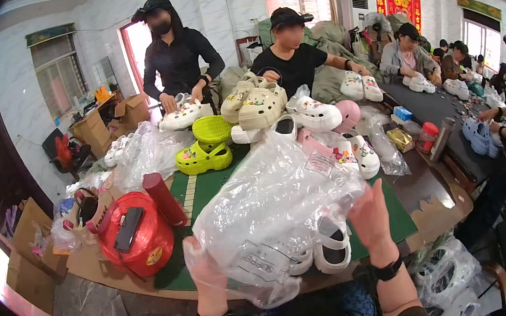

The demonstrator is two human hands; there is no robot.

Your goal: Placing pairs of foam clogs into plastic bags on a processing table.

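A large clear plastic bag (265, 201) spreads across the middle of the table in front of me. My left hand (205, 265) grips its near left edge, the fingers partly veiled by the film. At the bag's right side my right hand (369, 214) is raised, thumb apart from the fingers, palm toward the bag. Under and beside the bag's near edge is a white clog (331, 245) with a dark insole. Just beyond my right hand stand white clogs with colourful charms (365, 156). Whatever lies under the bag is mostly hidden.
Lime clogs (204, 155), beige clogs (262, 106) and white clogs (318, 114) are piled beyond the bag. A red twine roll (138, 239) carries a phone (128, 230), beside a red cylinder (164, 199). Two co-workers handle clogs across the table; others sit right.
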